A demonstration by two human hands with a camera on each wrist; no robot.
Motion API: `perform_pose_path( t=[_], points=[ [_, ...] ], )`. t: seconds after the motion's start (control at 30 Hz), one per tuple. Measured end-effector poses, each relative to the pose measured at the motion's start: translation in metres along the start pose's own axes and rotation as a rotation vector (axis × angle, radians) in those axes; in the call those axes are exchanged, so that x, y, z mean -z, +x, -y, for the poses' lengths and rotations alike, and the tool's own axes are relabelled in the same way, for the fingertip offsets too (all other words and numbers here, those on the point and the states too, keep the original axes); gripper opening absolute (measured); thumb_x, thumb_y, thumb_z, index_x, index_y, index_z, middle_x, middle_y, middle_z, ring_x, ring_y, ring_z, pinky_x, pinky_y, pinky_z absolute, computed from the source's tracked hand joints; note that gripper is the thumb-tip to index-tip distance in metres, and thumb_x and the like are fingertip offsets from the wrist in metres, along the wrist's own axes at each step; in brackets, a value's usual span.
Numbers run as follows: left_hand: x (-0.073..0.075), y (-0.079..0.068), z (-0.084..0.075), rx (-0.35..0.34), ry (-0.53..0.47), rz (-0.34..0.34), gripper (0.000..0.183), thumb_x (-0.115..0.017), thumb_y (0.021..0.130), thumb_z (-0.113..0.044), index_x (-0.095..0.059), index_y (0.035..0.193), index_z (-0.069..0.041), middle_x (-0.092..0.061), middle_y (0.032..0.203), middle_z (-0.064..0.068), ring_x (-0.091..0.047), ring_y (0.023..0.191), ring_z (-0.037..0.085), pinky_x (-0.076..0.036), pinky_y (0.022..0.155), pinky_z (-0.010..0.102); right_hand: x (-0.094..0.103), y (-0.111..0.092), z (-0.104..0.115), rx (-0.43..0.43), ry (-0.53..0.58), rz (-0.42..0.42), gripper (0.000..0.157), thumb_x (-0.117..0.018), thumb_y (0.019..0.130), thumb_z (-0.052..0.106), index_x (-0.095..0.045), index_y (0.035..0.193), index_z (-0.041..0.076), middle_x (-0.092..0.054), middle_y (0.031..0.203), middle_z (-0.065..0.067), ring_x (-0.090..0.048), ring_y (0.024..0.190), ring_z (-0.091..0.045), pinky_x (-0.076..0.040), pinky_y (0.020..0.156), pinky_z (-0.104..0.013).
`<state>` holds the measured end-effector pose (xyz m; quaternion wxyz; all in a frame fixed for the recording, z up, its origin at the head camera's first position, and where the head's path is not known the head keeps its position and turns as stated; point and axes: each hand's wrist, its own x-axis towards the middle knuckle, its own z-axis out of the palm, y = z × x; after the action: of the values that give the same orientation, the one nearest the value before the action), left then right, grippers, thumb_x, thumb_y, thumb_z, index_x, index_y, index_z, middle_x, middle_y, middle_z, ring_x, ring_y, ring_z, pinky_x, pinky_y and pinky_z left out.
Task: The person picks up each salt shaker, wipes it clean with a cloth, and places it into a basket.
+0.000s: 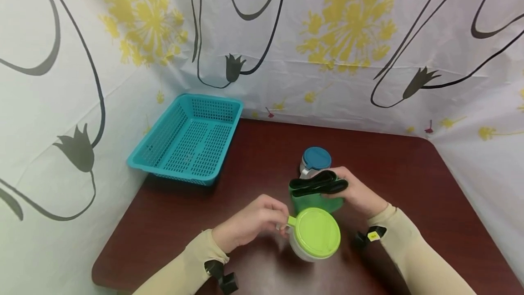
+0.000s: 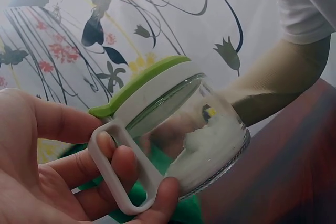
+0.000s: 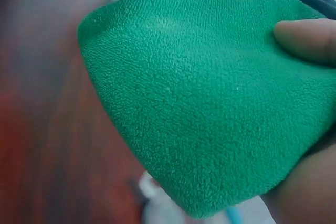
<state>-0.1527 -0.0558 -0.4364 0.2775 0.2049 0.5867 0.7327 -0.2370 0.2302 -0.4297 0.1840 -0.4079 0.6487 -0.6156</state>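
Note:
My left hand grips the white handle of a glass jar with a lime-green lid. The left wrist view shows the jar tilted, with white powder heaped against its far side. Just behind it, my right hand pinches a folded green cloth with black edging, which overlaps the jar's back in the head view. Its fuzzy face fills most of the right wrist view. A second jar with a blue lid stands beyond the cloth, partly hidden by it.
A turquoise perforated basket sits at the table's back left corner. The dark red-brown table is bounded by a flower-patterned white curtain behind and at the sides.

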Motion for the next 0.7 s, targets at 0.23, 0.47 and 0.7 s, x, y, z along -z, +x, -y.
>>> perform_pose_path(
  t=[0.23,0.47,0.7],
  points=[
    [-0.002,0.002,0.0,0.011,-0.031,0.001,0.018,-0.057,0.079,-0.001,-0.052,0.073,0.014,-0.059,0.069,0.008,-0.061,0.068,0.021,-0.057,0.071,0.035,-0.002,0.02,0.024,0.232,0.11,0.18,0.032,-0.054,0.095,-0.007,-0.064,0.126,-0.005,-0.065,0.121,-0.026,-0.059,0.116,-0.042,-0.048,0.099,-0.049],
    [0.0,0.0,-0.002,0.001,-0.049,-0.044,0.014,-0.058,0.079,-0.002,-0.055,0.069,0.007,-0.058,0.067,0.006,-0.063,0.068,0.023,-0.058,0.071,0.037,-0.006,0.021,0.015,0.134,0.026,0.22,0.031,-0.058,0.093,-0.004,-0.067,0.123,-0.001,-0.067,0.117,-0.021,-0.062,0.112,-0.039,-0.049,0.098,-0.046],
    [0.002,-0.002,-0.005,-0.021,-0.028,-0.08,0.015,-0.057,0.082,-0.002,-0.057,0.068,0.004,-0.057,0.07,0.009,-0.065,0.072,0.025,-0.059,0.074,0.043,-0.007,0.01,-0.009,-0.002,0.015,0.177,0.034,-0.056,0.093,-0.005,-0.064,0.126,-0.001,-0.068,0.116,-0.018,-0.064,0.108,-0.029,-0.053,0.092,-0.04]
  ],
)
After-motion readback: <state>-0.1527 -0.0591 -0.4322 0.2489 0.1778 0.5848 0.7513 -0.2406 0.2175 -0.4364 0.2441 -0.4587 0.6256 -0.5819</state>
